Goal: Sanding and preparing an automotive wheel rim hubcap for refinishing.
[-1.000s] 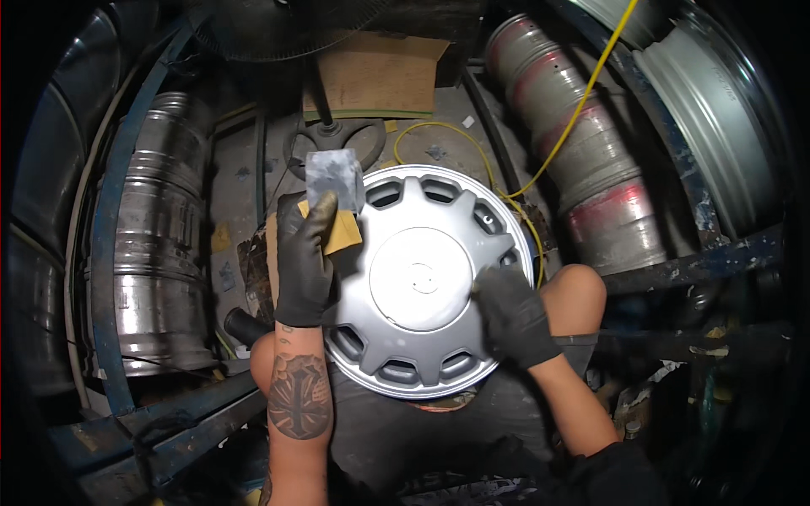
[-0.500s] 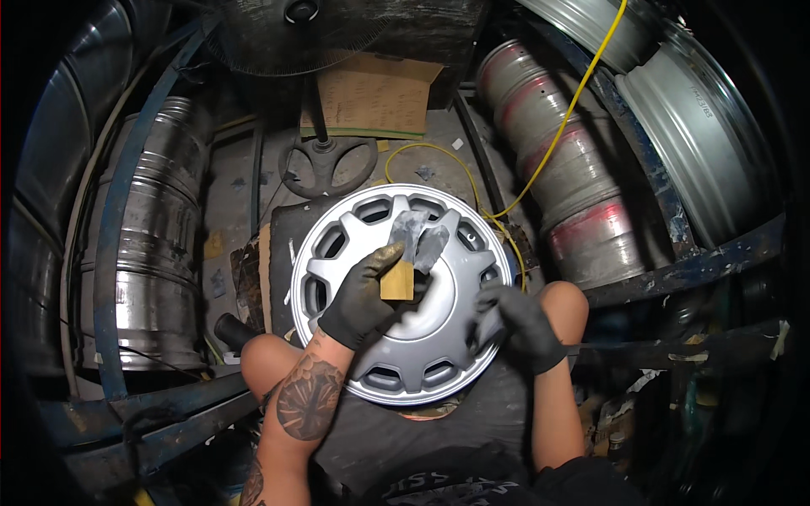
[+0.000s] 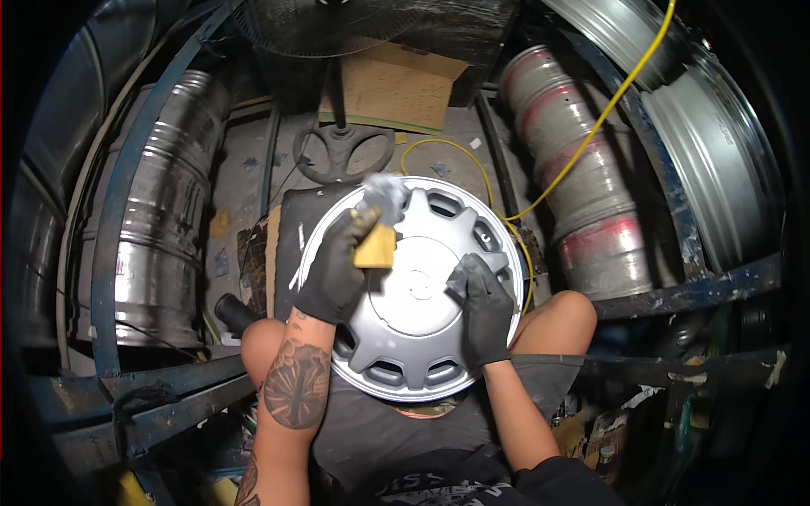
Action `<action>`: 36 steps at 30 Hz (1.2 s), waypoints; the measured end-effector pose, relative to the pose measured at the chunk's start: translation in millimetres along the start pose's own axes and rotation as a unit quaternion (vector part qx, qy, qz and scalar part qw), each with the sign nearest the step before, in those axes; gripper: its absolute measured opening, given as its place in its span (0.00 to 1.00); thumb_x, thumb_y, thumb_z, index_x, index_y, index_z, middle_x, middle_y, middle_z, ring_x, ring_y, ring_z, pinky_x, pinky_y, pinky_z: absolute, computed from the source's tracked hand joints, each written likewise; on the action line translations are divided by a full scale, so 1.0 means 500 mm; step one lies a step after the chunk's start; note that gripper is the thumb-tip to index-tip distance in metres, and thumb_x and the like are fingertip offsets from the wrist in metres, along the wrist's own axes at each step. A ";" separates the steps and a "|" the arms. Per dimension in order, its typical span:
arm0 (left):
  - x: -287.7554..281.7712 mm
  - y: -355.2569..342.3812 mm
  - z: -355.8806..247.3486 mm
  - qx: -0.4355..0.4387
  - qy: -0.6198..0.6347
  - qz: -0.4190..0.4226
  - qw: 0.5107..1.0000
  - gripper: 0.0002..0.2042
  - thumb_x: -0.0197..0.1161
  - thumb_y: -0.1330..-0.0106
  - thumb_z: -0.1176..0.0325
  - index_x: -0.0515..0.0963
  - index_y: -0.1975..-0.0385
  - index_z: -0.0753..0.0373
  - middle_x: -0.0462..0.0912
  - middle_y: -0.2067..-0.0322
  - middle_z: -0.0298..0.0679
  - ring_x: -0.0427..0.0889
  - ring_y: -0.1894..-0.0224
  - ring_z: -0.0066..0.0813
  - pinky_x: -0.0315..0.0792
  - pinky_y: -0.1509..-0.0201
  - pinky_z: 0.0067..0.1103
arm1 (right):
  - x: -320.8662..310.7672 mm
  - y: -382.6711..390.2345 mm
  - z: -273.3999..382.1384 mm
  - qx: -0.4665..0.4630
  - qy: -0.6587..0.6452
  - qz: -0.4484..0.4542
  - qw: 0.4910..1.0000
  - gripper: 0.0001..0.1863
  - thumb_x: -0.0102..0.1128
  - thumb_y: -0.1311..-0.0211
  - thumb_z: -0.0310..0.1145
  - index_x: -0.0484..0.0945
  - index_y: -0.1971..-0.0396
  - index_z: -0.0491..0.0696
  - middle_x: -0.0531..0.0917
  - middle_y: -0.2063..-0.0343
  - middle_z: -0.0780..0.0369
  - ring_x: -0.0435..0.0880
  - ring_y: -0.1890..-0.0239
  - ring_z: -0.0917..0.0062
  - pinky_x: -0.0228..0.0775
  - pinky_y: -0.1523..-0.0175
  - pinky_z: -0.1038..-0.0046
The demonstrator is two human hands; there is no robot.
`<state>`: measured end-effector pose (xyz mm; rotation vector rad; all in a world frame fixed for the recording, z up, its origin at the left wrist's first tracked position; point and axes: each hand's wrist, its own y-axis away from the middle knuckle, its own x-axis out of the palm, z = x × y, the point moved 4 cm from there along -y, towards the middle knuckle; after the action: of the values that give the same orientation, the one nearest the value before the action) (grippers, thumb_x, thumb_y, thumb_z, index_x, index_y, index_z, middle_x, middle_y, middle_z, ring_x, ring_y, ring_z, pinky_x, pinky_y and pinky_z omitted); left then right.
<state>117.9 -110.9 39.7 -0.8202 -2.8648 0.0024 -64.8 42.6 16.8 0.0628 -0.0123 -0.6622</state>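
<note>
A silver wheel cover point(image 3: 416, 316) with oval slots round its edge lies face up between my knees. My left hand point(image 3: 332, 274), in a dark glove, is closed over its left part. It grips a yellow piece of sandpaper point(image 3: 375, 248), and a grey, crumpled piece point(image 3: 384, 196), smeared by motion, sticks out beyond the fingers. On the right part of the cover, my gloved right hand point(image 3: 488, 316) has its fingers bent round a small dark grey piece of sandpaper point(image 3: 459, 274), pressed near the smooth centre. The palm hides part of that piece.
Stacked metal wheel rims stand at left point(image 3: 164, 228) and right point(image 3: 578, 169). A yellow hose point(image 3: 591, 139) runs along the right side. Beyond the cover are a pedestal fan's base point(image 3: 344, 153) and a cardboard sheet point(image 3: 396, 84). Blue metal frames point(image 3: 126, 211) flank me.
My left hand has shifted left with the yellow sandpaper. My right hand has come inward from the cover's right edge to near its centre. The whole view has also shifted slightly.
</note>
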 end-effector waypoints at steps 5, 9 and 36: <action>-0.108 -0.030 -0.025 0.029 0.092 -0.199 0.975 0.16 0.56 0.24 0.71 0.73 0.40 0.66 0.85 0.58 0.42 0.86 0.58 0.27 0.82 0.58 0.19 | 0.073 -0.034 -0.035 -0.369 0.371 0.122 0.844 0.17 0.63 0.34 0.27 0.81 0.45 0.48 0.83 0.48 0.51 0.80 0.42 0.51 0.70 0.35 0.56; -0.105 -0.023 -0.022 0.107 0.044 -0.154 0.981 0.26 0.61 0.37 0.88 0.71 0.37 0.69 0.83 0.49 0.45 0.85 0.48 0.31 0.79 0.40 0.25 | 0.133 -0.048 -0.047 -0.337 0.443 0.158 0.816 0.16 0.59 0.33 0.32 0.77 0.48 0.45 0.81 0.51 0.53 0.77 0.43 0.57 0.67 0.35 0.57; -0.061 -0.034 -0.006 0.015 0.020 -0.134 0.991 0.17 0.52 0.23 0.75 0.70 0.37 0.67 0.81 0.49 0.42 0.84 0.51 0.30 0.83 0.45 0.28 | 0.182 -0.023 -0.042 -0.388 0.501 0.164 0.756 0.14 0.61 0.34 0.34 0.83 0.51 0.49 0.85 0.49 0.57 0.78 0.41 0.54 0.57 0.31 0.47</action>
<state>135.0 -141.8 38.6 -0.4201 -2.9052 -0.0030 0.4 -21.3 -5.7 -0.3927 1.2752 -0.1683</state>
